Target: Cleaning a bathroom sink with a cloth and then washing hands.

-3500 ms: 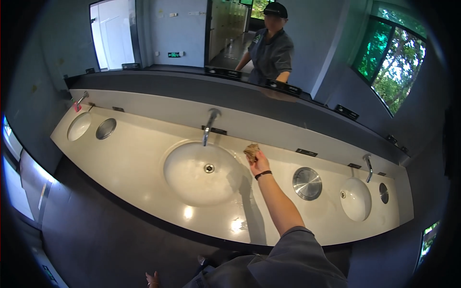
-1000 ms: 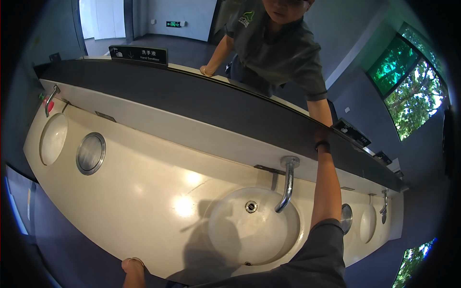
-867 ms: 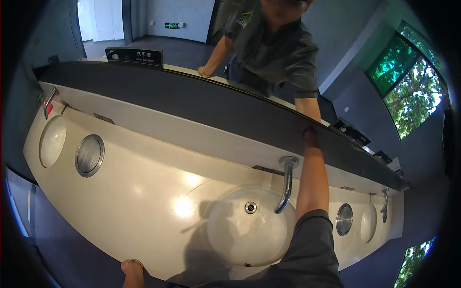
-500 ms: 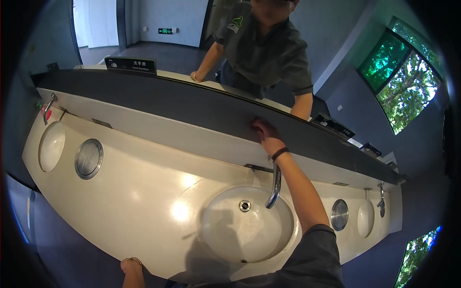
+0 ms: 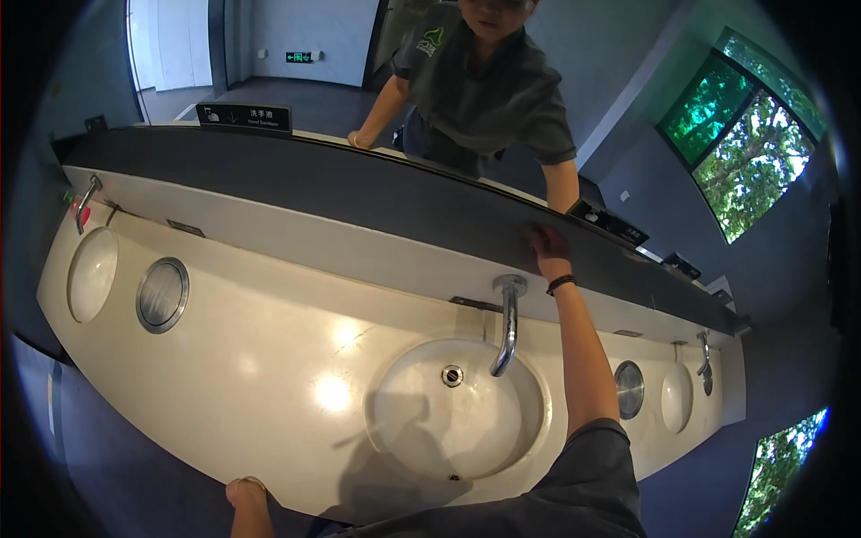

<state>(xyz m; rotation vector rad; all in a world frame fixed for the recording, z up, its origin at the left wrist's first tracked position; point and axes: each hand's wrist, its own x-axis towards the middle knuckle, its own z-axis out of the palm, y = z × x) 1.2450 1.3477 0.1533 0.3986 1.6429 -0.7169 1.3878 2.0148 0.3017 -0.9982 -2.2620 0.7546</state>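
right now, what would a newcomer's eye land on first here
The long pale countertop sweeps across the picture, the nearest basin and curved chrome faucet just below centre. The right hand is at the dark band behind it; the left hand is at the countertop's front edge. At top, the person's reflection looms large.

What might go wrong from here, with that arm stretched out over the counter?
The right hand is at the dark panel, and its forearm passes near the tap, so it might bump it. The black sign right of that hand might get knocked. The left hand is at the counter's front edge; it might slip if weight rests there.
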